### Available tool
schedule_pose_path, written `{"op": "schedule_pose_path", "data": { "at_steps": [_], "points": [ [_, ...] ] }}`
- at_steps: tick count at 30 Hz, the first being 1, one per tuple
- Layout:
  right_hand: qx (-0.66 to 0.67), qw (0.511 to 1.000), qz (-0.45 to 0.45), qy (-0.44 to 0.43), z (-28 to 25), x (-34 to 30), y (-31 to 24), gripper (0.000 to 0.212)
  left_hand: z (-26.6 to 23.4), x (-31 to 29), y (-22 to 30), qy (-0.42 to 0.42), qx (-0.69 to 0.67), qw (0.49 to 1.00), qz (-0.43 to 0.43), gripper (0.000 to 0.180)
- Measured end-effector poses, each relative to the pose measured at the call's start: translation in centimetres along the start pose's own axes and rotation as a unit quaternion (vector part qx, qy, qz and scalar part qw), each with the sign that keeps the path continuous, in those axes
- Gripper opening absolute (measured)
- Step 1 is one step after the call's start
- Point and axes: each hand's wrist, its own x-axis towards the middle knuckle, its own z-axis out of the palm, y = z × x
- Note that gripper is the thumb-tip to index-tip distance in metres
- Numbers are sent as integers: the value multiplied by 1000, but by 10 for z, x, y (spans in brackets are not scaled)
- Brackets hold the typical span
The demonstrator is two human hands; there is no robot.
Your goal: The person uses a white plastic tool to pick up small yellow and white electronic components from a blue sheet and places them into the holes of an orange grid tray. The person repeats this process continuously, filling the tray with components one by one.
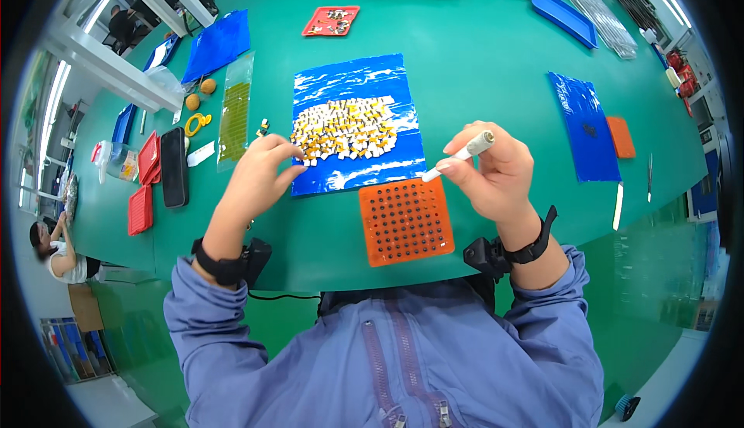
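Green covered the whole surface [480,72], with a blue sheet [353,87] at its middle carrying a heap of small yellow and white parts [345,127]. The left hand [256,176], fingers pinched at the heap's edge, had the parts toward its 2 o'clock. The right hand [492,168] gripped a white pen-like tool [459,154], its long axis pointing to 8 o'clock, above the orange perforated tray [404,220].

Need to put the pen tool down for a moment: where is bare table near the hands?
Bare green table lies between the blue sheet of small parts and the right blue sheet, and below there beside the orange hole tray. The right hand holding the pen tool is nearest. Left of the left hand it is crowded: black case, red trays.
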Motion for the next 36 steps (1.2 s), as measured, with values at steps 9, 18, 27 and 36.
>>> {"op": "schedule_pose_path", "data": {
  "at_steps": [9,18,27,36],
  "points": [
    [53,998,32,-12,-6,-1,0,12,21,14,-1,-2,-22,999,-24,13],
    [203,957,187,-89,-12,-2,-11,12,-7,2,56,6,-576,810,-108,11],
    [238,940,204,-133,-9,-2,-8,13,23,-1,93,-3,-825,565,32,9],
    [216,942,211,-146,-8,-2,-5,11,36,0,88,2,-833,551,47,9]
  ]
}}
